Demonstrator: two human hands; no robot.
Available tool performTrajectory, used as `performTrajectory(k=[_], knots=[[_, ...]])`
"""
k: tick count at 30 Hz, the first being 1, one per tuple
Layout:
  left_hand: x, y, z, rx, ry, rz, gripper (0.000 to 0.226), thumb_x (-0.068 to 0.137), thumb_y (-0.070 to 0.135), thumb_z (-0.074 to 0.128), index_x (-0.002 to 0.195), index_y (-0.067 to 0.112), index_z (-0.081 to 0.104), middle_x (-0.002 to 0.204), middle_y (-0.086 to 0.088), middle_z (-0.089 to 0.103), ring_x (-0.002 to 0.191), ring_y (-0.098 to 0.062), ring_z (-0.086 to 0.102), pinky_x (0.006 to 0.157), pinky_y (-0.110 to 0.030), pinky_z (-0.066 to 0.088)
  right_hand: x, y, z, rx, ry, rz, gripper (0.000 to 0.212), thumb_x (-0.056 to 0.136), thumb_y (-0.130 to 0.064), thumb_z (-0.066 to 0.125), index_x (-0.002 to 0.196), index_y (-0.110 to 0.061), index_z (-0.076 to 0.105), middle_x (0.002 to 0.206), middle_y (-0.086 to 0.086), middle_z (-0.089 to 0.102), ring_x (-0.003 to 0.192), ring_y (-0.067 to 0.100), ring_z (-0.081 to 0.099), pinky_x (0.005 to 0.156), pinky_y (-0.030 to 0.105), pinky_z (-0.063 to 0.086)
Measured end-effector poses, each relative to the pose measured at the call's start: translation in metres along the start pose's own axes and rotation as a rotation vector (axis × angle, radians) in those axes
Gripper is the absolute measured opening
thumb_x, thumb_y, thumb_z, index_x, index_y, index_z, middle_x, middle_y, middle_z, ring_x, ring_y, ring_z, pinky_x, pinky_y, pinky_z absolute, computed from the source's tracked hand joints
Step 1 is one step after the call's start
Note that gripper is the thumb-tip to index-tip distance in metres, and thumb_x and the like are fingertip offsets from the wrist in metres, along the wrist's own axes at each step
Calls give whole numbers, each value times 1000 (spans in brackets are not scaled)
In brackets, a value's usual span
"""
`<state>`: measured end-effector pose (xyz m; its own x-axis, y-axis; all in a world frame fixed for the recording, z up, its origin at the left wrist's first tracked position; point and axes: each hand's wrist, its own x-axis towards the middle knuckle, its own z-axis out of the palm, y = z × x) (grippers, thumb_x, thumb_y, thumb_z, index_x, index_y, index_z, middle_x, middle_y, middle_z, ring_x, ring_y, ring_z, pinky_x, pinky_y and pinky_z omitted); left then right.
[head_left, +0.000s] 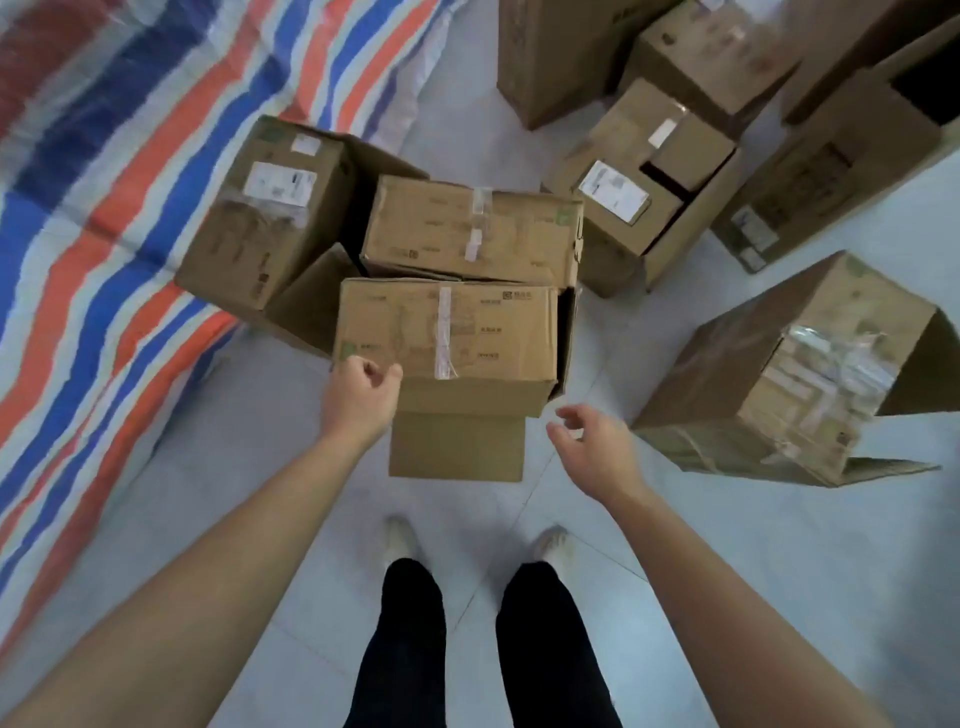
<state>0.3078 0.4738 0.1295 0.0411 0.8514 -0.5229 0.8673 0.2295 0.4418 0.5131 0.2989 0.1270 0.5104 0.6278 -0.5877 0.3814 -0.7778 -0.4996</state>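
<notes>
Box (447, 327) corner beside left hand (358, 395); right hand (587, 441) apart

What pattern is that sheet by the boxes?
The sheet has red, blue and white stripes; head view.

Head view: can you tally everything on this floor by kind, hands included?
Cardboard boxes: 8 plainly separate; further cardboard bits unclear
Hands: 2, left hand and right hand
Shoes: 2
Striped tarp: 1
Total: 13
</notes>
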Motion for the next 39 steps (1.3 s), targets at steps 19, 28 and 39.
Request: performTrajectory(k=[19,28,39], knots=[[125,-141,81,-33,-19,-250,75,96,67,40,150,14,35,148,-11,46,132,-34,48,104,-41,37,138,-5,143,176,183,159,103,90,-48,69,163,-15,5,170,-3,-10,154,13,11,115,26,22],[149,-171,50,192,94,-68,77,96,64,42,152,13,32,154,-13,39,140,-32,40,112,-51,35,146,-30,162,239,168,167,104,95,-32,69,161,-15,-8,168,3,-19,156,18,1,112,21,13],[121,-176,57,431,-560,-325,115,78,86,-11,94,0,64,96,-21,72,78,-29,68,69,-35,51,123,-29,188,593,-48,231,80,102,-7,54,162,-30,6,162,-3,33,142,15,42,114,38,41]])
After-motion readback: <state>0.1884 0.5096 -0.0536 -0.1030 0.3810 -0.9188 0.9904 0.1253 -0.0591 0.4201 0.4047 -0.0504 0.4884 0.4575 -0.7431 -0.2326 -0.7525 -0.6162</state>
